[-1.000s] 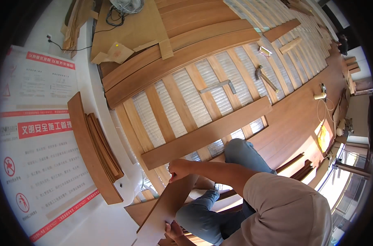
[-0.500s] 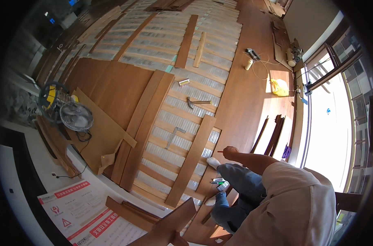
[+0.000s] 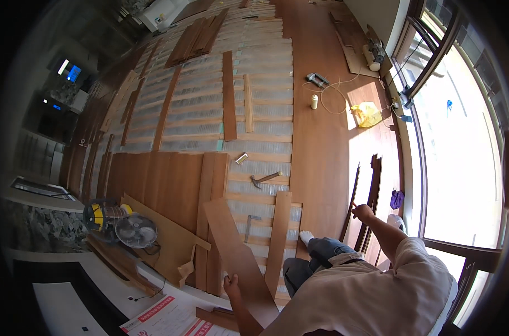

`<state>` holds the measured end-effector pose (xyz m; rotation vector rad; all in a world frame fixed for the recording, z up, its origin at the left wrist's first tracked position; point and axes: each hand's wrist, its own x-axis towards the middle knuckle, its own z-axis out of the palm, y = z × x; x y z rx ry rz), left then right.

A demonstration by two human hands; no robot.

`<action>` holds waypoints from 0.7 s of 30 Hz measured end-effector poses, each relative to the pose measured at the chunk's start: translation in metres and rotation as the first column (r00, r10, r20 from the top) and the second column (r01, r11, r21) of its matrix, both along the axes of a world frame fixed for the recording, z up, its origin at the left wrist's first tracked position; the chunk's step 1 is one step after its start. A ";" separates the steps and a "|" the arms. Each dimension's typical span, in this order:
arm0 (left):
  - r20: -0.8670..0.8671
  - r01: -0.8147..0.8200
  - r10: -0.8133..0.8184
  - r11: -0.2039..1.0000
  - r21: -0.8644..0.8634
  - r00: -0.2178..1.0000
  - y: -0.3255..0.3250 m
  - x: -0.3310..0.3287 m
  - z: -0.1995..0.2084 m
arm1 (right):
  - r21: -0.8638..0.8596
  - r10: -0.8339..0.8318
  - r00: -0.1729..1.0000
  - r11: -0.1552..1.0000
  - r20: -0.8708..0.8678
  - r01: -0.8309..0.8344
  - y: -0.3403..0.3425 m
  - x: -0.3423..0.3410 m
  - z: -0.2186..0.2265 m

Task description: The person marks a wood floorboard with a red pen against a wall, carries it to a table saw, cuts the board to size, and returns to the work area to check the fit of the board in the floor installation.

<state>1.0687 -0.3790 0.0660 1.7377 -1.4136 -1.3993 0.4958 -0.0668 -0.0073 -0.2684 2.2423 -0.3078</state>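
My left hand (image 3: 231, 287) is closed on the edge of a long brown floorboard (image 3: 240, 252). The board slants over the open battens, its far end above the laid boards. My right hand (image 3: 364, 213) is raised at the right, fingers closed round a thin red stick that looks like a pencil (image 3: 353, 205). Another floorboard (image 3: 279, 241) lies across the battens between my left hand and my foot. Beyond it are a claw hammer (image 3: 265, 179) and a metal square (image 3: 250, 225), the square partly beside the held board.
Wooden battens (image 3: 260, 145) run over silvery sheeting. Dark narrow strips (image 3: 372, 196) lie by the window on the right. A yellow bag (image 3: 366, 114), a nail gun (image 3: 317, 80) with a hose and a bottle (image 3: 314, 101) stand farther off. A fan (image 3: 136, 231) sits at the left.
The floorboard has come up from the lower edge over the battens, with my left hand now visible on it. My right hand has moved right with the pencil. The view has shifted.
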 end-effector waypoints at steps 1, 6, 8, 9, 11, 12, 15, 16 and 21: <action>0.015 0.003 -0.003 1.000 -0.002 1.000 -0.011 -0.004 -0.020 | -0.061 -0.061 0.998 0.996 0.015 0.062 -0.005 -0.004 0.010; -0.140 0.059 0.004 0.894 0.445 0.990 -0.041 -0.097 -0.030 | -0.157 -0.236 0.972 0.959 0.011 0.235 -0.004 -0.023 0.046; -0.097 0.054 0.006 0.794 0.606 0.995 -0.044 -0.151 -0.014 | -0.047 -0.275 0.961 0.960 0.011 0.275 0.013 -0.038 0.029; -0.055 0.030 0.015 0.684 0.729 0.998 -0.050 -0.175 -0.011 | -0.007 -0.301 0.953 0.954 0.034 0.301 0.014 -0.047 0.025; -0.205 0.108 0.063 0.681 0.724 0.977 -0.058 -0.192 -0.035 | -0.055 -0.282 0.959 0.957 0.031 0.283 0.013 -0.066 0.004; -0.228 0.141 0.058 0.632 0.762 0.972 -0.061 -0.225 -0.042 | -0.081 -0.249 0.968 0.965 0.017 0.250 0.026 -0.083 -0.005; -0.278 0.211 0.037 0.559 0.802 0.960 -0.086 -0.309 -0.067 | 0.015 -0.272 0.960 0.962 0.060 0.271 0.043 -0.131 -0.013; -0.266 0.201 0.039 0.551 0.810 0.963 -0.102 -0.323 -0.067 | -0.011 -0.441 0.889 0.895 0.120 0.446 0.010 -0.134 0.007; -0.305 0.286 -0.042 0.484 0.827 0.952 -0.165 -0.465 -0.067 | -0.025 -0.657 0.752 0.752 0.061 0.659 -0.011 -0.214 0.044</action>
